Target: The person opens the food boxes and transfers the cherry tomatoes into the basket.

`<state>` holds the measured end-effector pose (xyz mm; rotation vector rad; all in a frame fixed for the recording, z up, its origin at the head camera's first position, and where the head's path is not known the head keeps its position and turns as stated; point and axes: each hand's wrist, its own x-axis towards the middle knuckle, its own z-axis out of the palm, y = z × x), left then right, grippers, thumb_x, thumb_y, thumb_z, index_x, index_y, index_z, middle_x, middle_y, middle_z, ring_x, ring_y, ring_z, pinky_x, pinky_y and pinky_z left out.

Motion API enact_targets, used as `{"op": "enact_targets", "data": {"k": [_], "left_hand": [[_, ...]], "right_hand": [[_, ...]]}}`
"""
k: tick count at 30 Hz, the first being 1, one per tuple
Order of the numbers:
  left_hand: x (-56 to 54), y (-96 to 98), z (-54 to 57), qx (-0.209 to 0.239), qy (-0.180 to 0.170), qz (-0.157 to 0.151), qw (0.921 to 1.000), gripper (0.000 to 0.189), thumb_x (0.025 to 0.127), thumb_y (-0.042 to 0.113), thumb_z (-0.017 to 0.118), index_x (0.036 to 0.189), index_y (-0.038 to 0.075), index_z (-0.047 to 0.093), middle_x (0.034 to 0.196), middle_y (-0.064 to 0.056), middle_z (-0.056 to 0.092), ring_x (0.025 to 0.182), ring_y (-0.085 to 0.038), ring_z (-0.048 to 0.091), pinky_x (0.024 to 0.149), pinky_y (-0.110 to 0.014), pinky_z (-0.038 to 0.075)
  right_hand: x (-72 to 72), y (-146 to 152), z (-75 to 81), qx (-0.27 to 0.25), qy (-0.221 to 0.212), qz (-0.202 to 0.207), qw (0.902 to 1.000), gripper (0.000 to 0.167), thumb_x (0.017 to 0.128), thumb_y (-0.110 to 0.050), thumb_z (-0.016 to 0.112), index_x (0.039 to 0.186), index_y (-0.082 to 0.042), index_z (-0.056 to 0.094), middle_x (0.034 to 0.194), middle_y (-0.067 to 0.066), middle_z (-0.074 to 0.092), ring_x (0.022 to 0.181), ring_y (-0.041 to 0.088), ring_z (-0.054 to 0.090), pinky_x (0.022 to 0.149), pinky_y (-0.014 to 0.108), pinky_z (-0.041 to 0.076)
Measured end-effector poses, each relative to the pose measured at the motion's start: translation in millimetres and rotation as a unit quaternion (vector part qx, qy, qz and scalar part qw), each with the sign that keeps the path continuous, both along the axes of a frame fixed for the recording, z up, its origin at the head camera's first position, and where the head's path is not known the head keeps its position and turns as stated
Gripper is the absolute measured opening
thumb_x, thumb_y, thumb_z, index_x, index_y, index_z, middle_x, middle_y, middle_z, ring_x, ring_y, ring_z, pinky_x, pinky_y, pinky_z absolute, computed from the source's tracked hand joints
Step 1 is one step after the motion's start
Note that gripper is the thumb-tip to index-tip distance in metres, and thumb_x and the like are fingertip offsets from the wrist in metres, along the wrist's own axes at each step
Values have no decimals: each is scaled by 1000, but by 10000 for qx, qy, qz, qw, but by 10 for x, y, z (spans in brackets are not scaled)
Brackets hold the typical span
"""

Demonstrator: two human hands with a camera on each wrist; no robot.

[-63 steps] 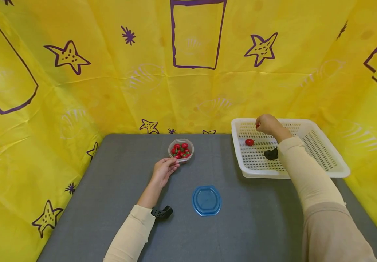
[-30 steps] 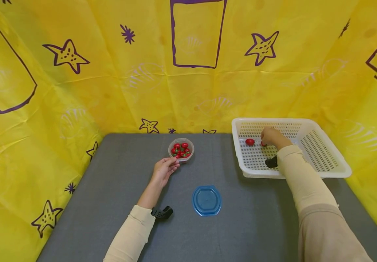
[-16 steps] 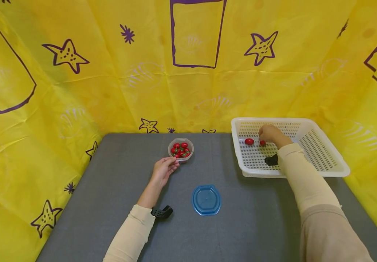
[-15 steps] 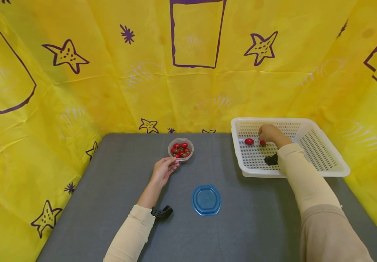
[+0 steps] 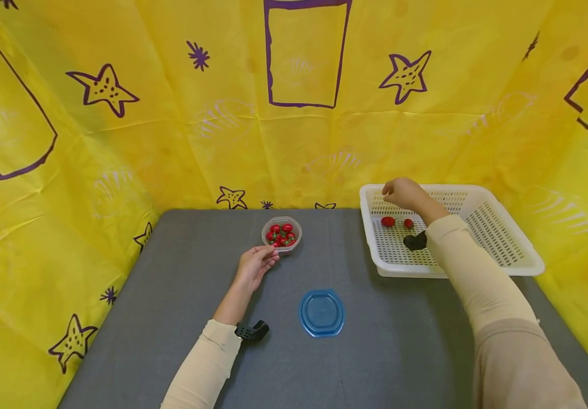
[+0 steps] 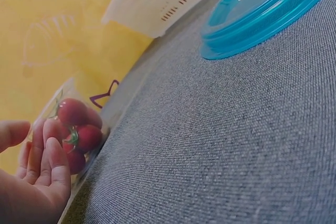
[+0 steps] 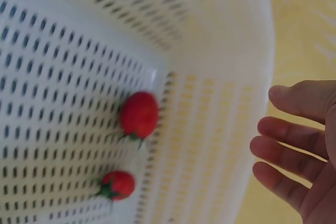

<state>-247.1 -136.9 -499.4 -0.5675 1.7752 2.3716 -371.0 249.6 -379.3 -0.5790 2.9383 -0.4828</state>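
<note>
My left hand (image 5: pixel 257 266) lies at the near side of a small clear plastic tub (image 5: pixel 297 238), its fingers lightly bent against or just beside the wall. Several cherry tomatoes (image 6: pixel 88 138) fill the tub, red with green stems. Over the back left rim of a white perforated basket (image 5: pixel 383 267), my right hand (image 5: pixel 407 195) hangs with nothing in it; the right wrist view shows its fingers spread. Inside the basket lie a larger cherry tomato (image 7: pixel 139 115) and a smaller cherry tomato (image 7: pixel 118 184), apart from each other.
A blue lid (image 5: pixel 322 313) lies on the grey table (image 5: pixel 181 295), in front of the tub. Black wrist straps (image 5: pixel 253 331) are worn on both arms. Yellow patterned cloth (image 5: pixel 294 147) hangs behind and at both sides.
The right hand lowered a cherry tomato into the basket beside the first one and let it go. It then rose leftward toward the basket's rim. The left hand stayed by the tub.
</note>
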Motion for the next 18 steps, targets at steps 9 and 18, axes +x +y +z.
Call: {"op": "enact_targets", "data": {"k": [9,18], "left_hand": [[-2,-24,13,-137,-16,-22,9999,16,94,12,63,105,2,59,75,4,69,69,-7,68,68,-19,55],[-21,-40,11,-142,25,0,9999,17,95,13,62,107,1,59,76,4,70,70,-7,68,70,-20,55]], "right_hand": [[30,-363,127,-51,313,433,9986,24,91,-8,60,109,7,66,105,26,69,96,40,64,89,52,49],[75,-736,202,-215,402,710,9964,26,91,-10,63,112,6,67,103,23,70,96,37,65,89,49,50]]}}
